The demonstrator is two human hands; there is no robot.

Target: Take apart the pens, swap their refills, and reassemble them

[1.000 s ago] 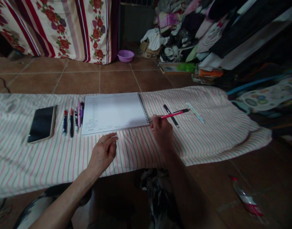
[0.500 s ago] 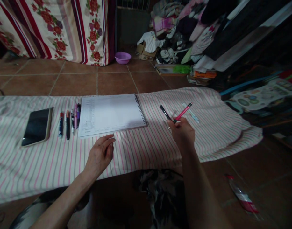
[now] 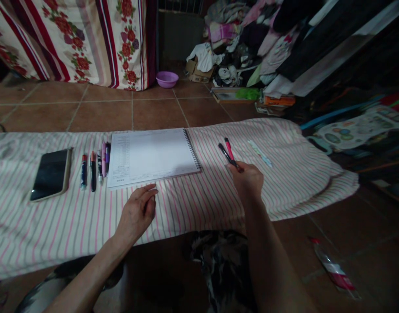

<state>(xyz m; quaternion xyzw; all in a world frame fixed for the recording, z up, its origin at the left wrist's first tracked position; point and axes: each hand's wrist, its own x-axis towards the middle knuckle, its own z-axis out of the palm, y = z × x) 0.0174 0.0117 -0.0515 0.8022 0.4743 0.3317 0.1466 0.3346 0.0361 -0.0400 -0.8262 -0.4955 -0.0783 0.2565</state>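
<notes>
A spiral notebook (image 3: 152,157) lies open on a pink-striped cloth (image 3: 192,200) spread over the tiled floor. My right hand (image 3: 248,180) is to the right of the notebook, its fingers closed on a pink pen (image 3: 230,151) that lies low beside a black pen (image 3: 224,153) on the cloth. My left hand (image 3: 137,213) rests on the cloth just below the notebook's front edge, fingers loosely curled and holding nothing. Several pens (image 3: 94,167) lie in a row left of the notebook, and a dark phone (image 3: 51,174) lies left of them.
A pale ruler-like strip (image 3: 259,153) lies on the cloth right of the pens. A plastic bottle (image 3: 334,269) lies on the floor at lower right. A purple bowl (image 3: 167,79), a flowered bedcover (image 3: 72,39) and heaps of clothes (image 3: 251,43) stand at the back.
My right hand moved from the notebook's spiral edge to the right with the pink pen, then lowered the pen beside the black pen. The left hand stayed put.
</notes>
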